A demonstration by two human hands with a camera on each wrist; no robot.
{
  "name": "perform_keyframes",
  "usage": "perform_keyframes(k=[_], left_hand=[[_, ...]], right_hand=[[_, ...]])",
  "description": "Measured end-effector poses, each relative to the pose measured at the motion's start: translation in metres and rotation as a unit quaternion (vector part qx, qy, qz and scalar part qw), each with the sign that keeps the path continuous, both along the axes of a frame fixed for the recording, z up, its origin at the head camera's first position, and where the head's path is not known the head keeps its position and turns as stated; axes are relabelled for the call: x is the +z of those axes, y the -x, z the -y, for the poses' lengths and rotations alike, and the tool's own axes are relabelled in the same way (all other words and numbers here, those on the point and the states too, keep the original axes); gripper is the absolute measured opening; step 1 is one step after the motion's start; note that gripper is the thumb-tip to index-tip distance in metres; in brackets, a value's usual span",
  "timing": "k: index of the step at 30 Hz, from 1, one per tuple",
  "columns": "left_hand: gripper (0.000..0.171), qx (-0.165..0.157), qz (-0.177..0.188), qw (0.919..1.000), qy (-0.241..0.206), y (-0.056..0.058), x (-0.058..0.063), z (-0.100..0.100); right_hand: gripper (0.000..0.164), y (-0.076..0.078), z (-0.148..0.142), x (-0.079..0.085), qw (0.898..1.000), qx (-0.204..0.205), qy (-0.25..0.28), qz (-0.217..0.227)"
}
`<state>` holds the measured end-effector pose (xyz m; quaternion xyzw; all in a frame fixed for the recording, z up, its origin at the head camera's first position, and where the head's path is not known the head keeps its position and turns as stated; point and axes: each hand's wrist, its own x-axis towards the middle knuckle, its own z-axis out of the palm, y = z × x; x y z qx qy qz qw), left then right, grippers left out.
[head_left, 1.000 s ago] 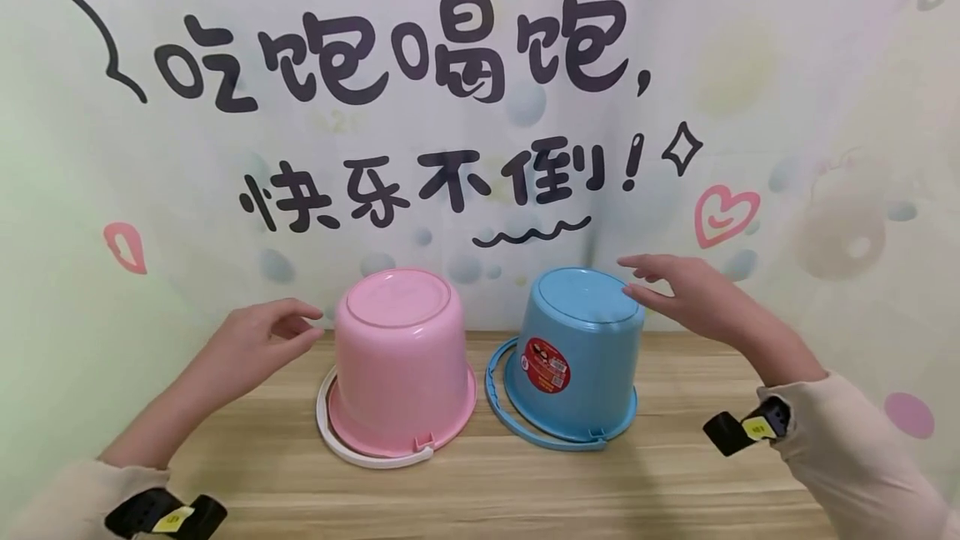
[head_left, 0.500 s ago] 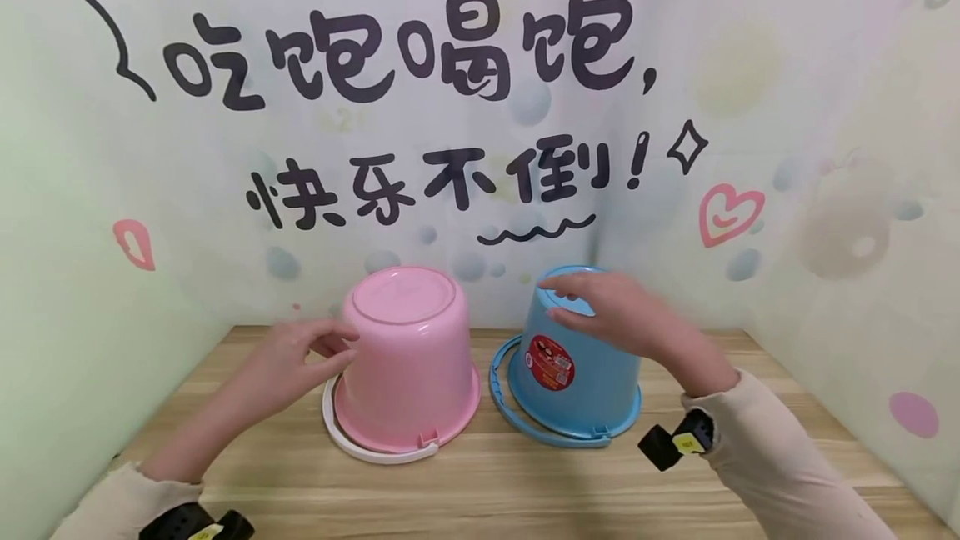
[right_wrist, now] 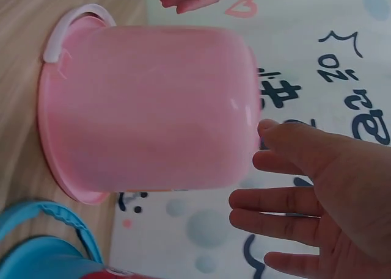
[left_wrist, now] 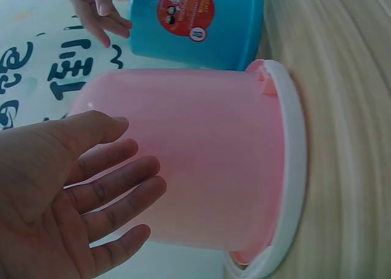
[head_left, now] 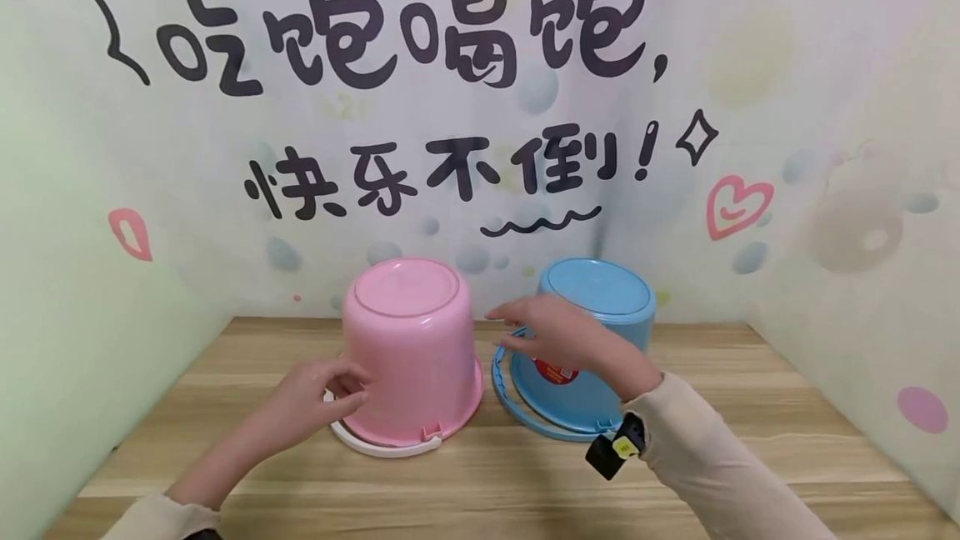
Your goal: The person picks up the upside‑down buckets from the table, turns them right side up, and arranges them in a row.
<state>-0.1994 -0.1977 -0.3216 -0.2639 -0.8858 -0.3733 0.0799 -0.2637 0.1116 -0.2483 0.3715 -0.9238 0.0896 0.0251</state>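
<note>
Blue bucket (head_left: 573,402) beside pink bucket (head_left: 411,352)

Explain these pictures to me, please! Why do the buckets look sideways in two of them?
These are one person's bare hands, not a robot. A camera on the head looks forward and down; a camera on each wrist takes the close pictures, which come out turned, so the buckets look sideways there. Really, a pink bucket and a blue bucket stand upside down on a table. The left hand and right hand are near the pink bucket, gripping nothing.
</note>
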Motion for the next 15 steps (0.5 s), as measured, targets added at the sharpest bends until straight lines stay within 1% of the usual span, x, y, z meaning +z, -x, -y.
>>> perform_keyframes(k=[3,5,9,12,15], left_hand=[[0.021,-0.012,0.017,0.9998,-0.006,0.002,-0.013,0.001],[0.021,-0.017,0.022,0.9996,-0.006,0.004,-0.021,0.002],[0.020,-0.011,0.022,0.9996,0.014,0.009,-0.039,0.004],[0.019,-0.008,0.021,0.9994,0.025,0.011,-0.047,0.006],[0.020,-0.010,0.026,0.9995,0.015,0.013,-0.053,0.007]], right_hand=[[0.041,0.004,0.008,-0.011,1.000,0.007,-0.010,0.018],[0.039,0.007,0.013,-0.019,0.999,0.011,-0.010,0.035],[0.033,0.016,0.023,-0.036,0.998,0.018,-0.019,0.056],[0.028,0.023,0.028,-0.048,0.997,0.026,-0.033,0.070],[0.025,0.029,0.032,-0.059,0.994,0.029,-0.041,0.092]])
